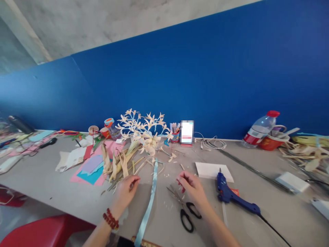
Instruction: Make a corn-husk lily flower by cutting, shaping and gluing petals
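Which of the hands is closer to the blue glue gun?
The right. The right hand is just left of the glue gun, not touching it; the left hand is much farther left, beyond the scissors and the light-blue ribbon.

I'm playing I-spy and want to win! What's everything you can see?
Flowers: many, cream, back
Husks: several, tan, left
Ribbon: one, light blue, centre
Scissors: one, black-handled, front
Glue gun: one, blue, right
Card: one, white, right
Screen: one, white (blurred), back
Cable: one, white, back
Rods: several, dark green, right
Bottle: one, clear, right
Tub: one, red, right
Papers: several, pink, blue, purple, left
Clutter: uncountable, mixed colours, both ends
Chair: one, red, left
Panel: one, blue, behind
Table: one, grey, below
Bracelet: one, red, left wrist
Left grip: one, bare, beside ribbon
Right grip: one, bare, by scissors
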Tool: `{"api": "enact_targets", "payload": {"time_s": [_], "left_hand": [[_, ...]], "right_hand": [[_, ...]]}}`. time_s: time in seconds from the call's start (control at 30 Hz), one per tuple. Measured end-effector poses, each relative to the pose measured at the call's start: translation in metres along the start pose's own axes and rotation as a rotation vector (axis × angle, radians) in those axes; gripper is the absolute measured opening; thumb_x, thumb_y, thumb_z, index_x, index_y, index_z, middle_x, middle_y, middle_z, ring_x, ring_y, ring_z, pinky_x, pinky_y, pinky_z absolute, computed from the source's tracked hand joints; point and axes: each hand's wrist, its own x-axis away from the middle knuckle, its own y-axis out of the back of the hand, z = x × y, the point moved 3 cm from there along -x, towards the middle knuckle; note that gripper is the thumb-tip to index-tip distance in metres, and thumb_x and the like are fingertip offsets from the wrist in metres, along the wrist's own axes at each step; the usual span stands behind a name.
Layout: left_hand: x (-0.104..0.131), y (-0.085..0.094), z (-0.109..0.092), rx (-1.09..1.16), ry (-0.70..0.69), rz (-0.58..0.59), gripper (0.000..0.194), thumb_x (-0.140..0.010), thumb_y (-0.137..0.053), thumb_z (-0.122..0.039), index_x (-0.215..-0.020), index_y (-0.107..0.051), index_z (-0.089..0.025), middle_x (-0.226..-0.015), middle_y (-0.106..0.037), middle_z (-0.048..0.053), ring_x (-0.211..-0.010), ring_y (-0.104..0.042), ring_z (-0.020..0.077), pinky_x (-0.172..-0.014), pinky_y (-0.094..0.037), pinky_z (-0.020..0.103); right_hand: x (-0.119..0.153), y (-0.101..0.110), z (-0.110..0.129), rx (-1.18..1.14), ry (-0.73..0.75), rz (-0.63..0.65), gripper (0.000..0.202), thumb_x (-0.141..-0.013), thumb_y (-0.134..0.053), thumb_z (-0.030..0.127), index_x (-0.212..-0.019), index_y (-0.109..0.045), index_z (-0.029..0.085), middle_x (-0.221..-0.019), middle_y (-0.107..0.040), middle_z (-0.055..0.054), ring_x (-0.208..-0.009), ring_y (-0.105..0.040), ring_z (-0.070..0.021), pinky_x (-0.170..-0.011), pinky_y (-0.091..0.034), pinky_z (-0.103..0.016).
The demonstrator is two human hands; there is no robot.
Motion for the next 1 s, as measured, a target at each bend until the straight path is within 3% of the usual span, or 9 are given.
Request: {"api": "enact_targets", "payload": {"time_s": [0.1,0.2,0.27,0.4,0.53,0.7,0.8,0.87,1.0], "left_hand": [[0.022,-0.010,-0.018,-0.076,-0.032,0.079,0.024,-0.092,-0.049,-0.040,-0.092,-0.065,-0.022,-0.090,-0.068,0.006,-0.082,-0.064,0.0211,-0.072,-0.048,0.032],[0.032,-0.024,-0.038,-0.268,-0.046,0.132,0.029,-0.087,-0.057,-0.045,-0.075,-0.063,-0.020,-0.079,-0.065,0.006,-0.080,-0.062,0.0232,-0.070,-0.044,0.033],[0.031,-0.033,-0.042,-0.370,-0.046,0.180,0.027,-0.088,-0.055,-0.036,-0.068,-0.063,-0.020,-0.076,-0.066,0.005,-0.079,-0.062,0.0235,-0.073,-0.042,0.035],[0.017,-0.036,-0.030,-0.351,0.010,0.179,0.027,-0.088,-0.056,-0.031,-0.065,-0.065,-0.020,-0.071,-0.066,0.005,-0.075,-0.063,0.0223,-0.072,-0.039,0.034],[0.004,-0.025,-0.014,-0.364,0.042,0.146,0.026,-0.087,-0.059,-0.033,-0.067,-0.066,-0.019,-0.072,-0.067,0.006,-0.076,-0.064,0.0233,-0.072,-0.038,0.034],[0.000,0.001,0.002,-0.358,0.051,0.063,0.026,-0.090,-0.056,-0.040,-0.077,-0.067,-0.020,-0.081,-0.068,0.004,-0.080,-0.063,0.0208,-0.072,-0.040,0.031],[-0.009,0.016,0.017,-0.375,0.089,-0.031,0.026,-0.095,-0.046,-0.030,-0.086,-0.067,-0.019,-0.090,-0.067,0.007,-0.091,-0.061,0.0223,-0.080,-0.040,0.033],[-0.018,0.019,0.026,-0.390,0.113,-0.080,0.023,-0.093,-0.048,-0.027,-0.087,-0.068,-0.020,-0.092,-0.066,0.009,-0.097,-0.058,0.0255,-0.085,-0.039,0.036],[-0.039,0.005,0.033,-0.368,0.129,-0.149,0.019,-0.085,-0.056,-0.026,-0.075,-0.069,-0.018,-0.089,-0.065,0.012,-0.099,-0.057,0.0299,-0.090,-0.037,0.043]], "right_hand": [[0.001,-0.002,0.000,0.146,0.021,0.083,0.031,-0.082,-0.062,0.047,-0.066,-0.057,0.020,-0.060,-0.053,0.002,-0.056,-0.050,-0.0151,-0.054,-0.038,-0.026],[0.004,-0.004,0.007,0.546,0.087,0.211,0.021,-0.082,-0.063,0.040,-0.075,-0.063,0.021,-0.073,-0.063,-0.002,-0.069,-0.056,-0.0198,-0.064,-0.040,-0.029],[0.007,-0.005,0.011,0.791,0.129,0.320,0.017,-0.078,-0.066,0.035,-0.086,-0.065,0.020,-0.087,-0.067,-0.006,-0.081,-0.059,-0.0233,-0.072,-0.041,-0.031],[0.009,-0.009,0.011,0.958,0.163,0.456,0.025,-0.073,-0.062,0.019,-0.098,-0.063,0.019,-0.104,-0.066,-0.009,-0.097,-0.059,-0.0262,-0.081,-0.042,-0.032],[0.008,-0.010,0.004,0.980,0.158,0.494,0.028,-0.075,-0.049,0.011,-0.098,-0.062,0.020,-0.101,-0.065,-0.008,-0.091,-0.062,-0.0228,-0.077,-0.043,-0.030],[0.004,-0.007,0.001,0.980,0.117,0.471,0.029,-0.075,-0.047,0.010,-0.099,-0.062,0.019,-0.096,-0.065,-0.007,-0.085,-0.063,-0.0211,-0.072,-0.044,-0.028],[0.003,-0.006,0.003,0.986,0.096,0.442,0.026,-0.077,-0.047,0.012,-0.097,-0.062,0.019,-0.094,-0.065,-0.007,-0.083,-0.064,-0.0215,-0.069,-0.043,-0.028],[0.003,-0.006,0.004,0.992,0.091,0.430,0.023,-0.080,-0.047,0.014,-0.096,-0.062,0.019,-0.094,-0.066,-0.007,-0.083,-0.064,-0.0219,-0.069,-0.043,-0.029],[0.003,-0.005,0.004,0.987,0.087,0.422,0.020,-0.084,-0.050,0.021,-0.100,-0.062,0.018,-0.095,-0.067,-0.008,-0.081,-0.064,-0.0227,-0.070,-0.044,-0.030]]}}
